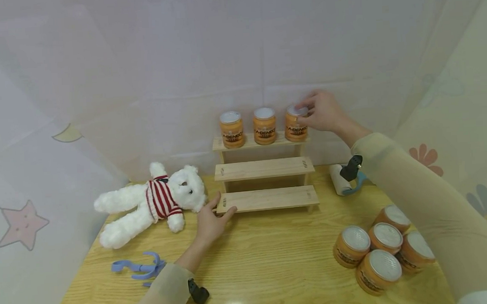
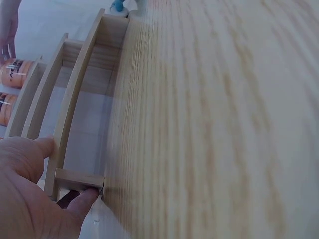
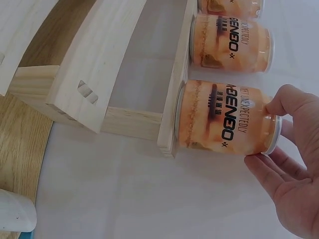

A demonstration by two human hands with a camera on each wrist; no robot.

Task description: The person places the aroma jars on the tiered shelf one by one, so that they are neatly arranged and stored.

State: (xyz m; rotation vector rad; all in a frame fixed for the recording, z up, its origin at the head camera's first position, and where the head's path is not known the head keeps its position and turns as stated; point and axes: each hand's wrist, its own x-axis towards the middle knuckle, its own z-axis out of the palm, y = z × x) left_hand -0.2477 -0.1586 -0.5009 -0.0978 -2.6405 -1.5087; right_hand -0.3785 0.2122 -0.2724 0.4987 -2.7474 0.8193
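Right hand [image 1: 324,111]: thumb and fingertips [image 3: 279,102] curl round the lid end of the rightmost orange jar [image 1: 295,124], pinching it at the rim from above; the jar stands upright at the right end of the top step of the wooden stepped shelf [image 1: 264,169], base flat on the board. Gripping by the lid likely leaves the label and base free, so the jar can sit squarely on the narrow step. Two more orange jars [image 1: 248,127] stand in a row to its left on the same step, near each other but apart, labels facing front. Left hand [image 1: 211,221]: fingers straight, slightly spread, thumb and fingertips [image 2: 44,147] pressing against the left end of the shelf's lowest step, palm down on the wooden table [image 1: 254,263]; probably bracing the light shelf so it does not slide while the other hand works above. The middle and bottom steps carry nothing. Outward: a cluster of five orange jars [image 1: 377,251] stands on the table at the near right, touching or nearly so, within easy reach of the right arm. A lint roller [image 1: 340,181] lies just right of the shelf. A white teddy bear [image 1: 150,204] in a striped jumper lies left of the shelf, just beside the left hand; a blue hanger [image 1: 139,266] lies nearer, at the left edge.
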